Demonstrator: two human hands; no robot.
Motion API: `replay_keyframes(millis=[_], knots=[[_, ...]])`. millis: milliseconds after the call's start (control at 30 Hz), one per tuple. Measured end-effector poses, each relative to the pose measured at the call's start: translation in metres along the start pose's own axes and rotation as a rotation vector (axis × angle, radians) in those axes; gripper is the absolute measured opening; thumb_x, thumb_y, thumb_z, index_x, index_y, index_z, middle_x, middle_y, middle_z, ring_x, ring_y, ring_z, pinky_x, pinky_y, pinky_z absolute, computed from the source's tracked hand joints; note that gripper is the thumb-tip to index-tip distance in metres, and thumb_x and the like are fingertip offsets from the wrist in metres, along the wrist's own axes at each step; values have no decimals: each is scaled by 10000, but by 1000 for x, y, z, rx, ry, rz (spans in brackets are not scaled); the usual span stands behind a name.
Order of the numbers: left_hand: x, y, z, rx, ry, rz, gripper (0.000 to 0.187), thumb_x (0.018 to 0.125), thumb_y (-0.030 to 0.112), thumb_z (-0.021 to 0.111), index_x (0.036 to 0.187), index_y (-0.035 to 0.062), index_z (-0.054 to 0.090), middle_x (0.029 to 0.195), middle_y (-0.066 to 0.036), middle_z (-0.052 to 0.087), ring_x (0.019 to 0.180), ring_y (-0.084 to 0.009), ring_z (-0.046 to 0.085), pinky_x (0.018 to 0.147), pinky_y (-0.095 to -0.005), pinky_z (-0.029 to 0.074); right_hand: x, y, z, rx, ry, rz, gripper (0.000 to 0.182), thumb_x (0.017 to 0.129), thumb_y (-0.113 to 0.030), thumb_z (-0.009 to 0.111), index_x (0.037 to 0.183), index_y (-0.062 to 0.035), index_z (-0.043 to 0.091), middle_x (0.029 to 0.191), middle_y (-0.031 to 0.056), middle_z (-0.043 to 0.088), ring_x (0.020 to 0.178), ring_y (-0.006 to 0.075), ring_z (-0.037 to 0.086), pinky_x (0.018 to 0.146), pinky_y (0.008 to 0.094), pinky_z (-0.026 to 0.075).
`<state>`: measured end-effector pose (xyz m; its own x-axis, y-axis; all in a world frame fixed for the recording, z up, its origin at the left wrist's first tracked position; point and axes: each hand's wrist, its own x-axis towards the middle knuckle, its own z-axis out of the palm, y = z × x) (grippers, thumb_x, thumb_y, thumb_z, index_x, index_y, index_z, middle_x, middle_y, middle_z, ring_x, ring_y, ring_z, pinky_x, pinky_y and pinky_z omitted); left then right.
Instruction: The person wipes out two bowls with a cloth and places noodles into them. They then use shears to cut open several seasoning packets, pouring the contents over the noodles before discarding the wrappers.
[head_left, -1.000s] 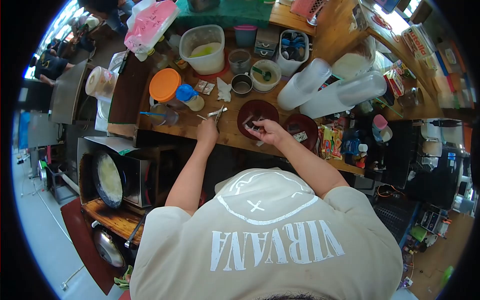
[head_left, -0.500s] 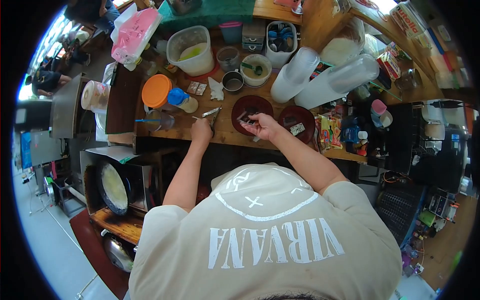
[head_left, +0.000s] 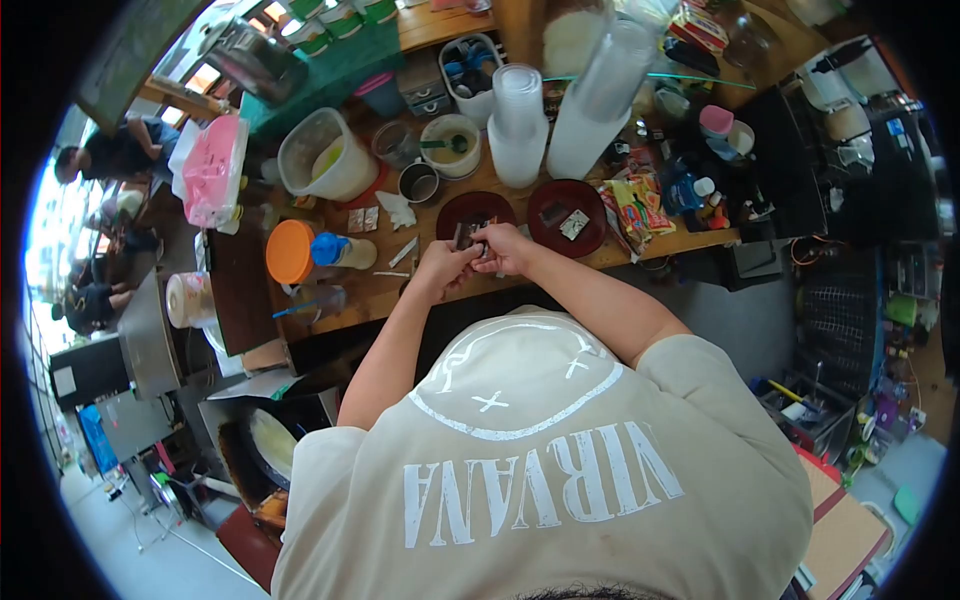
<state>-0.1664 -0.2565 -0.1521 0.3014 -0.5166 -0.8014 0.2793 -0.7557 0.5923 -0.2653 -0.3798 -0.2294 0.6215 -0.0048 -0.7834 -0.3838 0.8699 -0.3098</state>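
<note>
Over the near edge of a dark red plate point(head_left: 451, 218), both hands meet. My left hand point(head_left: 446, 270) is closed, with its fingertips at a small dark piece point(head_left: 463, 236). My right hand point(head_left: 503, 249) is pinched beside it, touching the same small dark and shiny bits; exactly what it grips is too small to tell. A second dark red plate point(head_left: 590, 215) lies to the right, with a dark piece and a silvery speckled packet point(head_left: 574, 224) on it. A thin knife-like strip point(head_left: 404, 250) rests on the wood left of my hands.
Behind the plates stand stacked clear cups point(head_left: 518, 130), a tub with a green scoop point(head_left: 450, 146) and a metal cup point(head_left: 418, 181). An orange lid point(head_left: 290, 252) and a blue-capped jar point(head_left: 343, 251) are at left. People sit at the far left.
My left hand has moved right, from beside the scissors-like tool to meet my right hand at the plate. That tool is no longer visible. The camera view has turned.
</note>
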Motion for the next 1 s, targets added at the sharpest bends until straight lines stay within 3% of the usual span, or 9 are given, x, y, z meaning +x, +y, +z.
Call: replay_keyframes(millis=[433, 667, 733, 767, 833, 900, 933, 967, 1000], knots=[[41, -14, 2, -191, -7, -30, 152, 948, 134, 616, 813, 64, 607, 638, -29, 581, 467, -128, 505, 406, -280, 318, 8, 1, -15, -7, -21, 81, 236, 1001, -133, 481, 1126, 59, 535, 855, 195, 669, 691, 303, 710, 609, 376, 649], [44, -13, -4, -120, 14, -59, 266, 924, 222, 604, 747, 27, 641, 604, -84, 626, 441, -150, 546, 379, -302, 346, 8, 4, -14, -16, -31, 90, 268, 1028, -181, 486, 1144, 56, 536, 887, 194, 673, 704, 275, 707, 610, 363, 643], [51, -8, -12, 67, -16, -15, 314, 910, 280, 608, 762, 8, 662, 637, -137, 663, 533, -254, 642, 445, -385, 458, 9, 5, -15, -16, -44, 102, 272, 1030, -185, 486, 1150, 54, 535, 888, 195, 674, 702, 276, 707, 607, 364, 641], [53, -5, -16, 74, -31, -6, 314, 910, 280, 608, 762, 8, 662, 637, -137, 663, 533, -254, 642, 445, -385, 458, 10, 7, -13, -24, -18, 65, 274, 1029, -184, 487, 1155, 54, 534, 879, 195, 676, 688, 280, 705, 603, 367, 639], [42, 11, -15, 823, 266, 265, 370, 889, 357, 641, 811, -3, 683, 724, -209, 696, 709, -376, 705, 603, -482, 543, 4, 6, -13, -23, 30, 9, 277, 1029, -184, 488, 1161, 55, 534, 870, 196, 677, 674, 285, 703, 600, 370, 638], [-6, 68, 6, 1075, 501, 396, 412, 871, 406, 663, 862, -4, 699, 812, -246, 703, 851, -435, 697, 743, -516, 556, -4, 6, -12, -132, 63, -12, 280, 1023, -237, 539, 1124, 22, 573, 890, 187, 673, 679, 251, 680, 618, 367, 624], [-27, 92, 21, 1089, 535, 588, 374, 853, 393, 692, 884, 20, 680, 830, -225, 712, 836, -406, 708, 716, -500, 565, -6, 7, -14, -121, 75, -26, 280, 1023, -237, 539, 1124, 22, 573, 890, 187, 673, 679, 251, 680, 618, 367, 624], [-29, 107, 42, 1093, 527, 607, 374, 853, 393, 692, 884, 20, 680, 830, -225, 712, 836, -406, 708, 716, -500, 565, -7, 8, -18, -165, 17, -33, 284, 1012, -235, 560, 1142, 16, 582, 901, 176, 678, 690, 247, 680, 642, 371, 623], [-26, 123, 65, 1185, 404, 726, 307, 850, 334, 686, 896, 31, 662, 835, -211, 713, 829, -398, 708, 716, -503, 562, -7, 10, -22, -211, -41, -42, 291, 1002, -234, 581, 1161, 10, 591, 912, 166, 683, 702, 243, 679, 666, 375, 622]])
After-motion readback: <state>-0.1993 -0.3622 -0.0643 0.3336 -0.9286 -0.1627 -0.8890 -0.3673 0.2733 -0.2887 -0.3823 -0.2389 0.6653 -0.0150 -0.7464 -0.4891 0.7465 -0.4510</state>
